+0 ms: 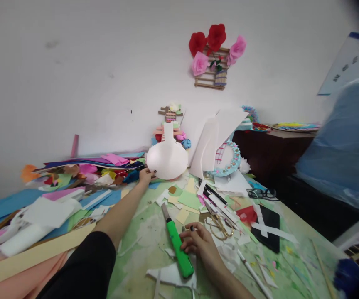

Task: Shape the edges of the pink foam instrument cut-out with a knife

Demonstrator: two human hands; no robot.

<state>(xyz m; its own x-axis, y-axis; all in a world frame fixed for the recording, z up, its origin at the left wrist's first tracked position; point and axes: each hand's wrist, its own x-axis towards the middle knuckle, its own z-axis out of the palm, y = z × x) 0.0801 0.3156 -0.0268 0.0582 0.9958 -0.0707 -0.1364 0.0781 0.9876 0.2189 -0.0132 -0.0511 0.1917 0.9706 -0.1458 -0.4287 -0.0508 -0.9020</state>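
Observation:
My left hand [146, 176] reaches far forward and grips the lower left edge of a white round cutout [168, 160] with a narrow neck on top. Its thumb lies on the front face; the other fingers are mostly hidden. The cutout stands upright near the wall. Close to me, my right hand [200, 243] is beside a green utility knife [178, 245], fingers loosely bent and apart, their tips at its edge. The knife lies on the table with its blade out, pointing away from me. White scrap [170, 275] lies under its handle end.
Gold-handled scissors [221, 228], pens [215, 194] and a black tablet-like slab [268, 232] lie right. Coloured paper [57, 178] is heaped left. A folded white sheet [209, 141] and a blue-rimmed round craft [237, 155] stand behind. Paper flowers [217, 37] hang above.

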